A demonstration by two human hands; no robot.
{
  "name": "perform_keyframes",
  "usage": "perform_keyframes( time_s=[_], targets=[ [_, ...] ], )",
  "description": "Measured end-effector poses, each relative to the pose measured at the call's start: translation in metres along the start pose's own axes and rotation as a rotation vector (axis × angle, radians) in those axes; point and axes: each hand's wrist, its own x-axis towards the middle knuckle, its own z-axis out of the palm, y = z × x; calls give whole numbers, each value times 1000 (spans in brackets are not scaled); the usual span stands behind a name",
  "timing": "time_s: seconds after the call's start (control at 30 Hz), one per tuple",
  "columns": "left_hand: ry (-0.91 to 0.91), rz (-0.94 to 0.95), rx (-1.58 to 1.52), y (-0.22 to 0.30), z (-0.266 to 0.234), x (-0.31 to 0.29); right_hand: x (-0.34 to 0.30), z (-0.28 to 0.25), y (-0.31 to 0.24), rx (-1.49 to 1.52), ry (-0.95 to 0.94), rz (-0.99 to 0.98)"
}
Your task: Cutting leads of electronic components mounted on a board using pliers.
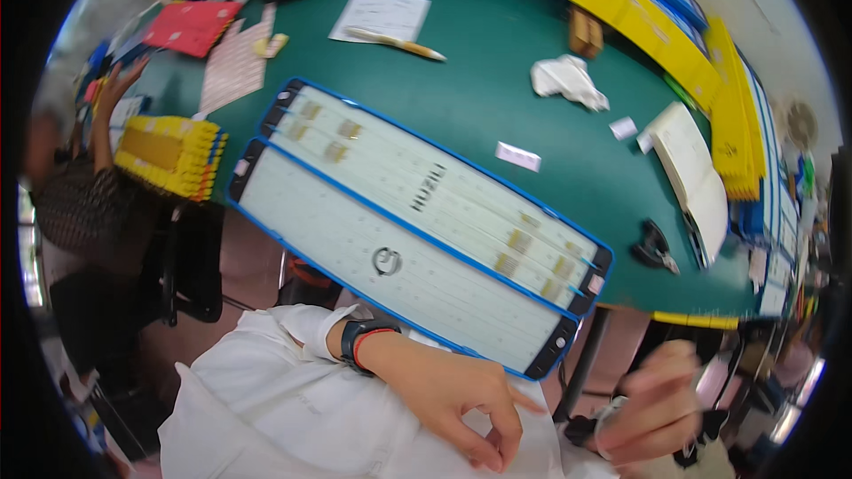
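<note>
Scanning from the far left, we see another person's hand [114, 89] raised beside a yellow block of stacked parts [170, 154] at the edge of the green table [497, 71], with a red sheet [191, 25] further back. At centre lie two long white panels with blue edging [417, 226], side by side, their long axis running from far left to near right, the near ends overhanging the table edge. Below them our left hand [461, 399], a black watch with a red band [362, 340] on its wrist, rests over white cloth [266, 417] on our lap; thumb and forefinger curl toward each other in a loose ring, and we cannot tell whether they pinch anything. The near corner of the panels sits just beyond these fingers, up and slightly right. Our right hand [652, 408] is blurred at the near right, fingers curled around something we cannot make out. We judge the left hand nearer the panels. Further right sit crumpled white paper [568, 80], an open notebook [697, 177], black pliers [655, 247] and yellow stacks [674, 35].
</note>
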Motion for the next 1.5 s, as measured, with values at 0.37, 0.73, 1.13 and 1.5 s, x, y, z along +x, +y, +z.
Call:
perform_keyframes(
  time_s=[0.37, 0.73, 1.13, 1.5],
  targets=[
    [1484, -126, 381, 50, -23, -88, 52, -37, 100, 174, 525, 513],
    [1362, -361, 126, 56, -32, -81, 81, -24, 123, -894, -178, 802],
    [995, -380, 88, 61, -30, -72, 116, 88, 58, -200, -477, 518],
    [1812, -750, 1359, 63, -71, -185, 187, 76, 97, -104, -128, 812]
  ],
)
